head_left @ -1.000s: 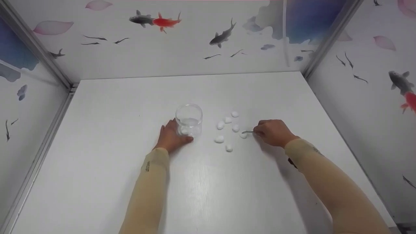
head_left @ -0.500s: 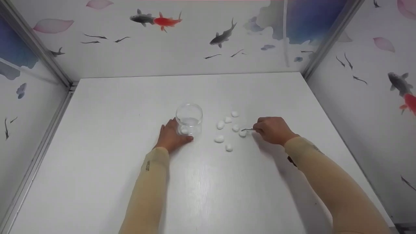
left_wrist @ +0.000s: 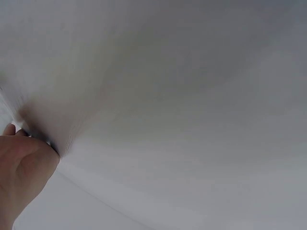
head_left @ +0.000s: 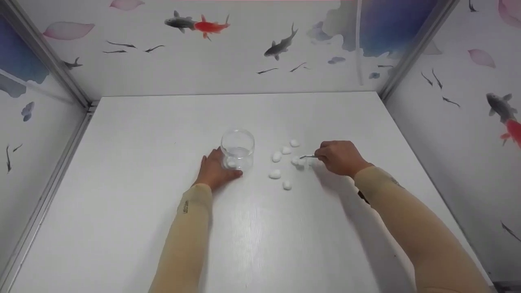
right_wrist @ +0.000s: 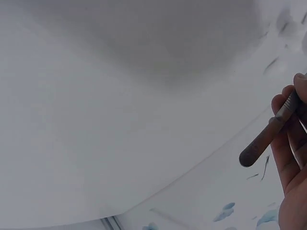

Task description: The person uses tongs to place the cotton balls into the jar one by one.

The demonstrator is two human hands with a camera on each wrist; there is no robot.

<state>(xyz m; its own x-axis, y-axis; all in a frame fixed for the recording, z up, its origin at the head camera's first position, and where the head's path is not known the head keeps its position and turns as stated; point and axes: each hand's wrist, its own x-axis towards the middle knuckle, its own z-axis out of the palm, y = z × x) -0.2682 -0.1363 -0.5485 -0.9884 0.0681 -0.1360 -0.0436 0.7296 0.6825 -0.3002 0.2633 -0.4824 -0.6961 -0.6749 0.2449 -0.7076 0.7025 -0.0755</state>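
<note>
On a wide white bench (head_left: 122,203), a person's left hand (head_left: 215,171) and right hand (head_left: 341,158) are both grasping: the left curls round the base of an upright clear jar (head_left: 238,151), the right pinches a slim metal tool (head_left: 308,156). Small white lumps (head_left: 275,174) lie scattered between jar and right hand, some blurred near the tool's tip.
</note>
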